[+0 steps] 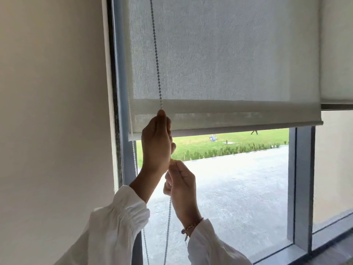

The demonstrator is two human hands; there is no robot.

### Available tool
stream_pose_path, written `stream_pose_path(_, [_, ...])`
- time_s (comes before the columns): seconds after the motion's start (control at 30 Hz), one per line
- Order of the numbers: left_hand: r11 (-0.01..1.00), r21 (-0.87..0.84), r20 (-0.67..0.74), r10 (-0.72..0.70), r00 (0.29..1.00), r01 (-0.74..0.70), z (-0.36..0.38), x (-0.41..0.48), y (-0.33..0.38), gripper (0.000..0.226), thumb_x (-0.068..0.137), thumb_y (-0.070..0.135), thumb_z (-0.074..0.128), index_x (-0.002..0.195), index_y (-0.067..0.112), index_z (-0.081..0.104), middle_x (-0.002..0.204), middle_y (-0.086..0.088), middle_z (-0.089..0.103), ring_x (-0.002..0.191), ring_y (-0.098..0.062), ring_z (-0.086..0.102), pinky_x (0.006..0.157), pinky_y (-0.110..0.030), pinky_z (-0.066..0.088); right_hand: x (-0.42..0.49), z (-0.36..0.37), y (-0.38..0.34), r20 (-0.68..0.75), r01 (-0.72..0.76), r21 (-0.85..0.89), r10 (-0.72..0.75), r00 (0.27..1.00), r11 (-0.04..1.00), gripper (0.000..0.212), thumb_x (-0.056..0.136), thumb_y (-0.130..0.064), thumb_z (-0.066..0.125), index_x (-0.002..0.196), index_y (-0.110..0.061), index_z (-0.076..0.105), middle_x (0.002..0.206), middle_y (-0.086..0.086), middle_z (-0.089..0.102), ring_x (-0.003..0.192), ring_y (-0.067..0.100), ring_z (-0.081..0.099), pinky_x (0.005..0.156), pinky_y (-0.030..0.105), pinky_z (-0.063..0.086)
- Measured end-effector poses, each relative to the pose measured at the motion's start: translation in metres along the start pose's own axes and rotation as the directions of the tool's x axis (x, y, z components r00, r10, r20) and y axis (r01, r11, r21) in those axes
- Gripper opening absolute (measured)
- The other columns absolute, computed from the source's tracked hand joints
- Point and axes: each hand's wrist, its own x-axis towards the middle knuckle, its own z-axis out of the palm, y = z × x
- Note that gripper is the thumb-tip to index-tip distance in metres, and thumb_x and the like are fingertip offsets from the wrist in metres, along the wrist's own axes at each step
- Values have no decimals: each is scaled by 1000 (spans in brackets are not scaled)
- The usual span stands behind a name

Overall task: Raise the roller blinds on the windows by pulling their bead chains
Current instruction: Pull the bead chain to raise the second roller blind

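A grey fabric roller blind (229, 60) covers the upper part of the window, its bottom bar (248, 126) hanging about halfway down the pane. A white bead chain (156, 54) runs down in front of the blind's left side. My left hand (156, 144) is closed around the chain at the height of the bottom bar. Just below it, my right hand (181, 186) pinches the same strand. The chain continues downward (169, 217) between my white sleeves. A second strand (134, 155) hangs along the window frame on the left.
A cream wall (53, 111) stands on the left beside the grey window frame (120, 73). A vertical frame post (301, 178) separates a neighbouring pane with its own blind (338, 54) at the right. Outside lie pavement and grass.
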Motion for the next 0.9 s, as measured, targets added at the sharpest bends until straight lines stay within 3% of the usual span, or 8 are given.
stream_pose_path(0.1, [998, -29, 12, 64, 998, -64, -4, -4, 0, 43, 96, 31, 37, 55, 19, 38, 37, 11, 26, 31, -4, 18, 33, -13, 16, 14, -6, -12, -92, 11, 149, 3, 996, 989, 20, 88, -24, 49, 74, -24, 62, 69, -9, 61, 63, 10, 50, 57, 24, 38])
stream_pose_path(0.2, [995, -15, 24, 98, 995, -98, -8, -14, -6, 43, 96, 29, 37, 54, 19, 39, 37, 11, 26, 32, -4, 18, 33, -14, 17, 36, -14, -30, -164, -5, 292, 55, 985, 957, 18, 95, -19, 42, 101, -20, 59, 99, -1, 62, 89, 15, 57, 72, 29, 44])
stream_pose_path(0.37, [995, 65, 43, 67, 997, -70, -19, -42, -35, 46, 96, 19, 39, 50, 26, 38, 41, 11, 25, 36, -4, 16, 35, -16, 17, 61, -7, -76, -13, 59, 342, -58, 998, 938, 19, 95, -13, 43, 111, -13, 53, 102, 5, 61, 92, 20, 62, 76, 32, 53])
stream_pose_path(0.5, [998, 60, 55, 4, 998, -8, -23, -58, -54, 41, 89, 37, 44, 53, 23, 32, 44, 11, 22, 39, -6, 14, 36, -17, 16, 74, 11, -108, 141, 86, 268, -127, 982, 960, 31, 95, -9, 44, 125, -2, 43, 98, 6, 62, 81, 19, 64, 67, 28, 57])
stream_pose_path(0.57, [994, 107, 54, 21, 998, -26, -25, -61, -60, 44, 89, 42, 47, 52, 25, 32, 44, 10, 23, 40, -7, 16, 37, -17, 19, 76, 19, -118, 148, 60, 262, -101, 984, 963, 31, 95, -9, 44, 125, -2, 43, 84, 6, 60, 61, 12, 58, 48, 21, 50])
stream_pose_path(0.63, [981, 166, 67, 90, 994, -100, -26, -60, -61, 39, 84, 44, 45, 51, 25, 35, 45, 9, 28, 42, -7, 21, 42, -18, 24, 77, 27, -120, 84, 51, 233, -73, 994, 971, 25, 95, -11, 44, 119, -5, 52, 62, 0, 48, 42, 3, 40, 35, 15, 32])
stream_pose_path(0.77, [984, 123, 62, 126, 990, -133, -22, -61, -57, 37, 85, 33, 49, 55, 12, 40, 50, 3, 39, 52, -11, 33, 52, -25, 29, 76, 34, -118, -36, 128, 205, -124, 992, 970, 26, 95, -9, 44, 80, -14, 64, 39, -14, 33, 33, 0, 24, 33, 12, 21])
stream_pose_path(0.9, [999, -25, 22, -20, 1000, 20, -21, -61, -53, 42, 91, 14, 40, 51, 14, 30, 37, 6, 29, 37, -2, 22, 40, -14, 17, 74, 32, -114, -45, 206, 159, -201, 979, 966, 30, 95, -9, 44, 72, -19, 61, 36, -14, 34, 32, 0, 25, 36, 12, 23])
